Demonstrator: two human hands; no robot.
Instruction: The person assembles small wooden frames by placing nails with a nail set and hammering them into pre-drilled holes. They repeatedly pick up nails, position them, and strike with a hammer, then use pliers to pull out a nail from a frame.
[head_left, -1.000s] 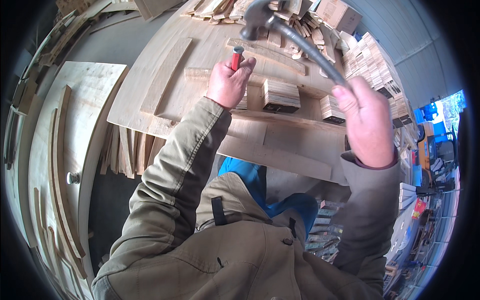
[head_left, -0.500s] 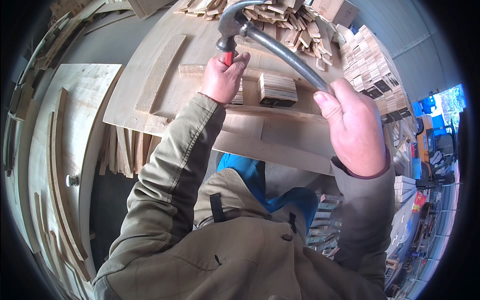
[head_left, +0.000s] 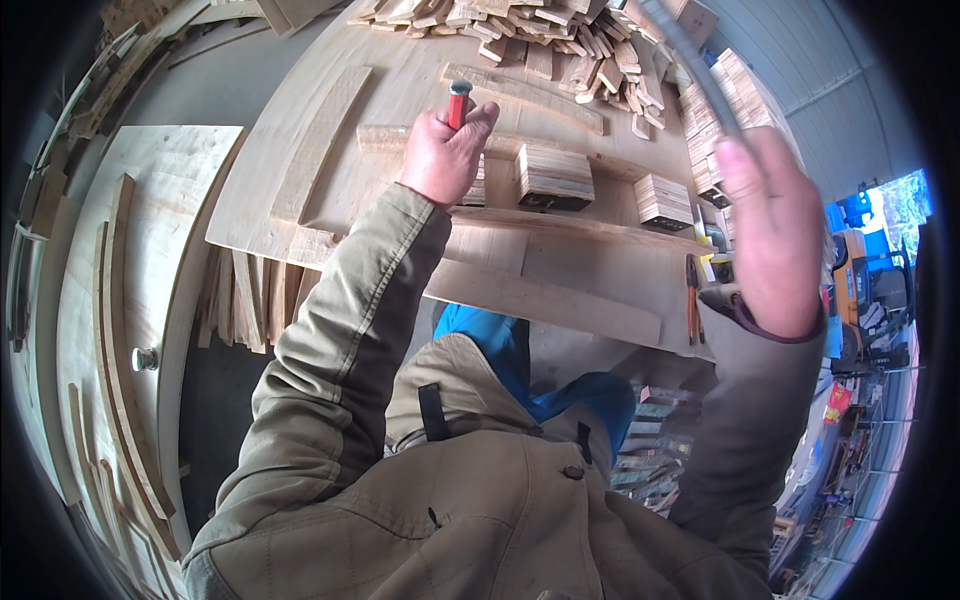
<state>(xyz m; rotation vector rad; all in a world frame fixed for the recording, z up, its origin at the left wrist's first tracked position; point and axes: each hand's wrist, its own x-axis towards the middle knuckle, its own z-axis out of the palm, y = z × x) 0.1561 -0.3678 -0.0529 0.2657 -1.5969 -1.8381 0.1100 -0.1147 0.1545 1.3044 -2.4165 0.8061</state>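
My left hand [head_left: 441, 160] is closed around a red-handled chisel [head_left: 459, 106], held upright over the workpiece. Its metal cap shows above my thumb, while the blade end is hidden behind my hand. Under and beside this hand lies a wooden frame [head_left: 600, 226] of long boards, with stacked blocks of thin wood slats [head_left: 556, 178] set between them. My right hand [head_left: 778, 230], smeared by motion, grips a hammer [head_left: 712, 88] raised to the upper right, well apart from the chisel. The hammer's grey metal shaft is blurred and its head is out of view.
Loose wood pieces [head_left: 590, 45] are heaped at the table's far side. A tall stack of wood blocks [head_left: 742, 85] rises at the far right. Orange-handled pliers [head_left: 692, 295] lie near the right front edge. A pale panel [head_left: 130, 240] with boards stands at left.
My right hand has swung the hammer up and to the right, away from the chisel's cap. My left hand and the chisel have stayed in place.
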